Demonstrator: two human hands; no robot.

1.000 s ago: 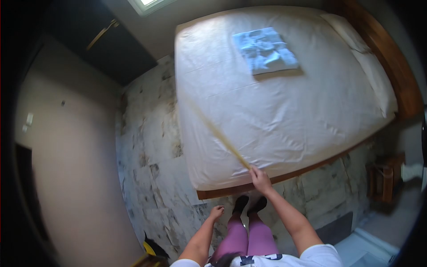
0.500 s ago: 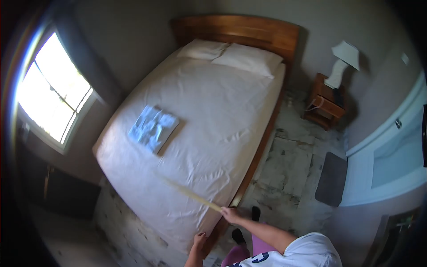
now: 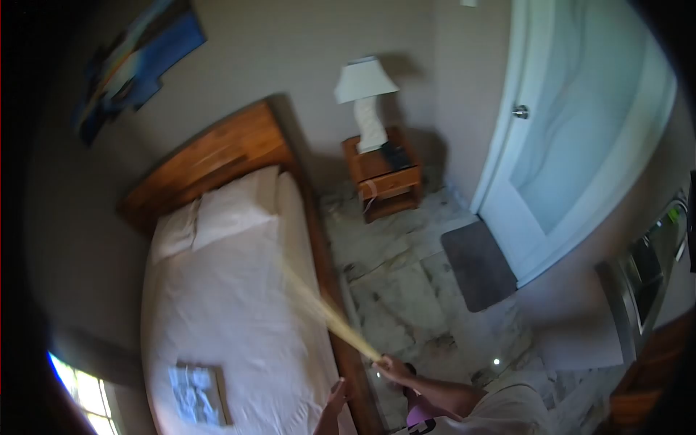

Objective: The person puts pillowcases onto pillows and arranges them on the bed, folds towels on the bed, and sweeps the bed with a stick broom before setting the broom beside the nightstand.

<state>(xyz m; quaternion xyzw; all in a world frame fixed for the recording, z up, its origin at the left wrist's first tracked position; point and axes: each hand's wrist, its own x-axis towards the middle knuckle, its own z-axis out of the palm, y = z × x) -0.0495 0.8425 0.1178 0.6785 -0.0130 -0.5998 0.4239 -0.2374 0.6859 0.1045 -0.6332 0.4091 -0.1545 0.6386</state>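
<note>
My right hand [image 3: 394, 368] is closed around the near end of a long pale yellow stick [image 3: 346, 333]. The stick reaches up and left over the edge of the bed [image 3: 232, 297]; its far part widens into a motion blur, so its tip cannot be made out. My left hand [image 3: 335, 395] is low by the bed's near side, fingers loosely apart, with nothing visible in it. A folded light blue patterned cloth bundle [image 3: 196, 394] lies on the pale sheet toward the foot, left of my left hand. Two pale pillows [image 3: 235, 208] rest against the wooden headboard [image 3: 217, 156].
A wooden nightstand [image 3: 388, 174] holds a white lamp [image 3: 368, 94] and a dark object. Beyond the marbled floor [image 3: 395, 283] are a grey mat [image 3: 478, 264] and a white door [image 3: 533, 217] with frosted glass. A framed mirror [image 3: 645, 275] is at the right.
My view has turned right toward the nightstand and door. The stick has swung up toward the headboard end, still in my right hand. My left hand has loosened from a fist.
</note>
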